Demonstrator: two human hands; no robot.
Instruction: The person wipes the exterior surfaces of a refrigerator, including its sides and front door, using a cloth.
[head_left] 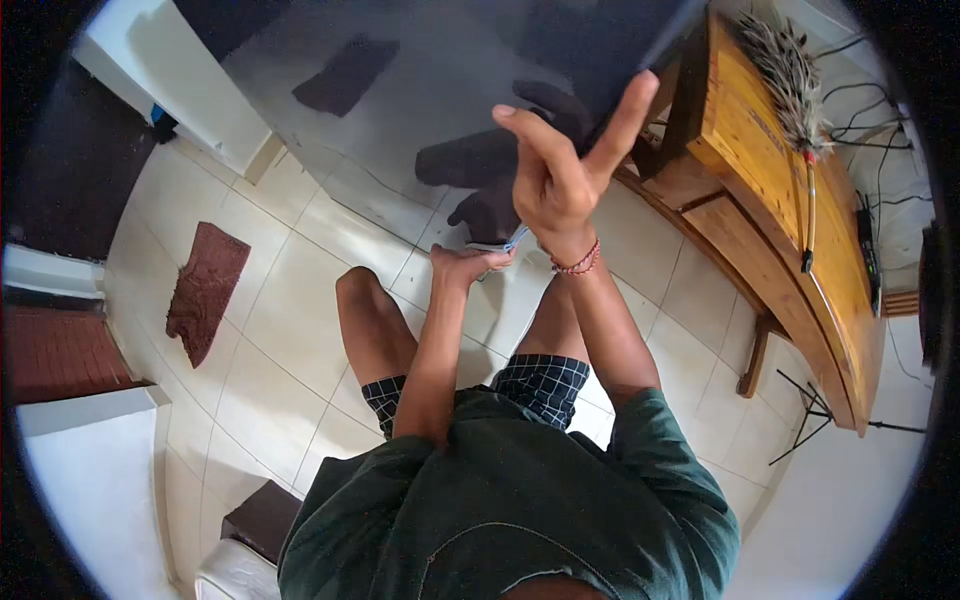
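Observation:
My left hand (468,264) is closed around a thin, flat item with a pale blue edge (515,238), held low in front of me above the floor. Most of that item is hidden, so its kind is unclear. My right hand (565,185) is raised higher and further forward, holding nothing, with two digits stretched wide apart and the others partly folded. A red and white bracelet (580,262) circles the right wrist. Beyond both hands stands a large, dark glossy panel (400,110) that reflects them. Whether my right fingertips touch it, I cannot tell.
To the right is a curved wooden desk (730,205) with a feather duster (790,90) and cables on top. A small black tripod (805,415) stands beneath it. A brown mat (207,290) lies on the tiled floor (270,330) at left, between white walls.

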